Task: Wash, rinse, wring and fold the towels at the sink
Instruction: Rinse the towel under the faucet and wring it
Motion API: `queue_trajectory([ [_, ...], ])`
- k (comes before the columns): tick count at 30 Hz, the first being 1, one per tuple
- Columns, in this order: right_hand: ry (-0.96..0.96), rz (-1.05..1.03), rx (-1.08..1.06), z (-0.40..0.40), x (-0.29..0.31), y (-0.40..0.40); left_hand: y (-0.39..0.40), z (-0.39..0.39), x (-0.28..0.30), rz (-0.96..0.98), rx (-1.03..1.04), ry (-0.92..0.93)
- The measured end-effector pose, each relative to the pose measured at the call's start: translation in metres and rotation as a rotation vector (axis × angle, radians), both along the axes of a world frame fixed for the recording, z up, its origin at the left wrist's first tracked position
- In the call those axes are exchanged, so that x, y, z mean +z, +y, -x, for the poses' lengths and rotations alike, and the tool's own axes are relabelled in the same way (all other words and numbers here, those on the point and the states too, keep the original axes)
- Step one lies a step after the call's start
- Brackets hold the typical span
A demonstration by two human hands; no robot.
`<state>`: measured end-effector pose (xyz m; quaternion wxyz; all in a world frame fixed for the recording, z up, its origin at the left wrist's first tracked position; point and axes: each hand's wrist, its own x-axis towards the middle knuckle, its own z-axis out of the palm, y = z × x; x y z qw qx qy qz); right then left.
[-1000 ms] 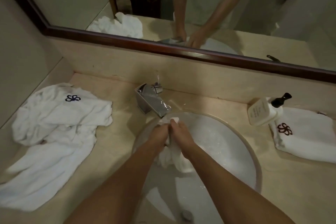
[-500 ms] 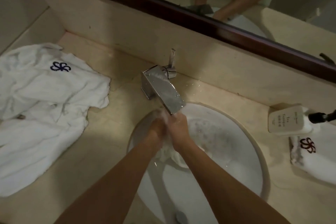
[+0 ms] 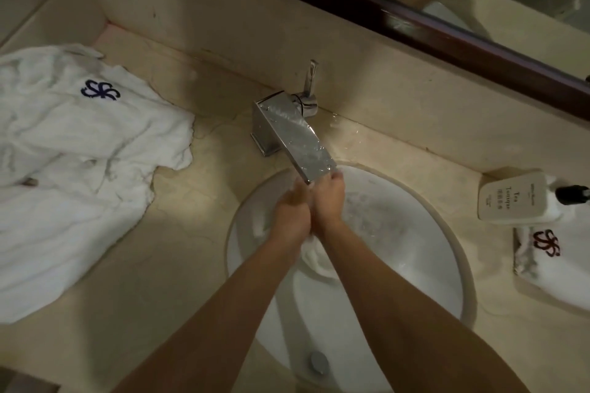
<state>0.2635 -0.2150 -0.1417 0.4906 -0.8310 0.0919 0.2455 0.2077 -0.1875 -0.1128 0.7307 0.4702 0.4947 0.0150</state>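
Over the round white sink [image 3: 459, 252], my left hand [image 3: 292, 210] and my right hand [image 3: 329, 201] are pressed side by side, both gripping a bunched wet white towel [image 3: 314, 254] that hangs out below my wrists. My fingertips sit just under the end of the flat chrome faucet spout [image 3: 293, 140]. A large crumpled white towel with a dark blue emblem [image 3: 73, 166] lies on the counter to the left. A folded white towel with a dark red emblem [image 3: 555, 258] lies at the right edge.
A white pump bottle [image 3: 514, 199] lies on the counter just above the folded towel. The faucet lever [image 3: 311, 78] stands upright behind the spout. A dark-framed mirror [image 3: 415, 25] runs along the back wall. The drain [image 3: 319, 362] is at the sink's near side.
My view has tilted down and moved closer. My hands, still gripping the towel, have moved up under the faucet spout.
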Motion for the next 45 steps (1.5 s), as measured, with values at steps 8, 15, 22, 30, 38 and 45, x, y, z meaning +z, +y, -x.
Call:
queue_trajectory([
  [8,-0.133,0.075,0.050,0.003,0.015,0.008,0.001,0.006,0.003,0.177,-0.041,-0.048],
  [15,0.151,-0.079,0.129,-0.001,0.025,-0.036,0.029,0.034,-0.010,-0.778,-0.714,0.230],
  [22,0.307,-0.274,0.218,0.010,0.038,-0.096,0.030,0.036,0.017,-0.467,-0.331,0.176],
  [30,0.076,-0.243,0.477,0.020,0.042,-0.075,0.023,0.032,0.031,0.098,-0.150,-0.270],
  [38,0.249,-0.507,0.043,0.010,0.100,-0.087,-0.008,0.058,-0.025,-0.471,-0.834,-0.223],
  [45,-0.178,-0.409,0.220,-0.003,0.149,-0.101,-0.036,0.022,0.009,-0.586,-0.588,-0.346],
])
